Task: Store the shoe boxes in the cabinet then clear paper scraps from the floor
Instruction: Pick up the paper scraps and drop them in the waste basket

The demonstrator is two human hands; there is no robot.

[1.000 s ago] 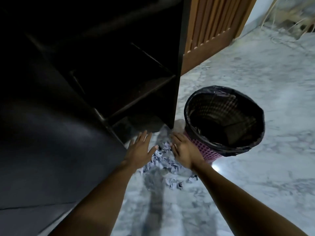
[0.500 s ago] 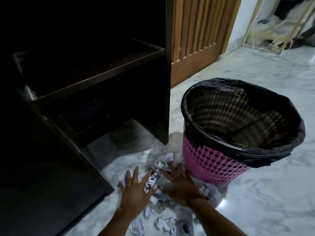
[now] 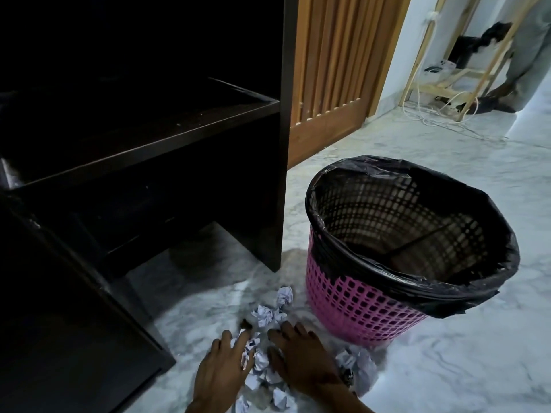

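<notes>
Several crumpled white paper scraps (image 3: 265, 314) lie on the marble floor between the dark cabinet (image 3: 143, 144) and a pink bin. My left hand (image 3: 220, 374) rests palm-down on the pile's left side, fingers curling around scraps. My right hand (image 3: 301, 359) presses on the pile's right side, fingers spread over the paper. More scraps (image 3: 362, 365) lie to the right of my right wrist. No shoe boxes show; the cabinet's inside is too dark to read.
A pink mesh bin (image 3: 357, 308) lined with a black bag stands open just right of the scraps. The cabinet's open door (image 3: 74, 338) stands at left. A slatted wooden door (image 3: 334, 70), a wooden rack (image 3: 465, 73) with cables and a person's leg (image 3: 533, 58) are behind.
The view has dropped lower and closer to the floor. Both hands have drawn together over the scraps, pulling them into a tighter pile, with the left fingers curling in.
</notes>
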